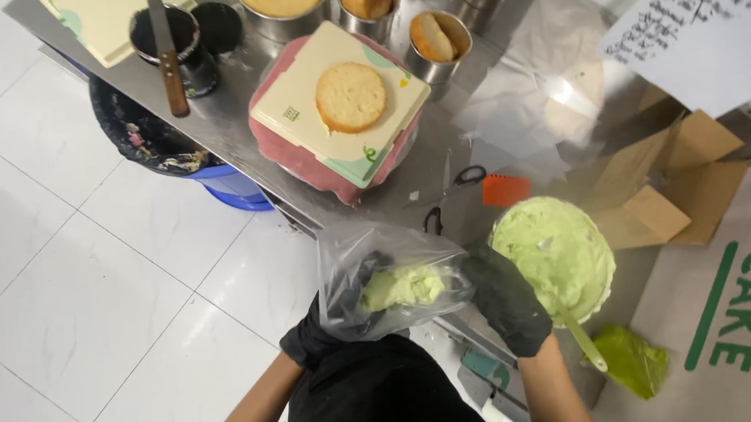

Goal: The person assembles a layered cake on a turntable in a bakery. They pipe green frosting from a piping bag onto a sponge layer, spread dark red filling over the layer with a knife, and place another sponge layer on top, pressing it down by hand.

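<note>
My left hand, in a black glove, holds a clear plastic piping bag from below; pale green cream sits inside it. My right hand, also black-gloved, grips the bag's right side, next to a bowl of green cream with a green spatula leaning in it. Further up the steel table, a round sponge layer lies on a cream square board atop a pink turntable.
Metal tins with sponge cakes line the table's far side. A knife rests across a black cup. Scissors and an orange scraper lie near the bowl. A bin stands below the table edge; cardboard boxes at right.
</note>
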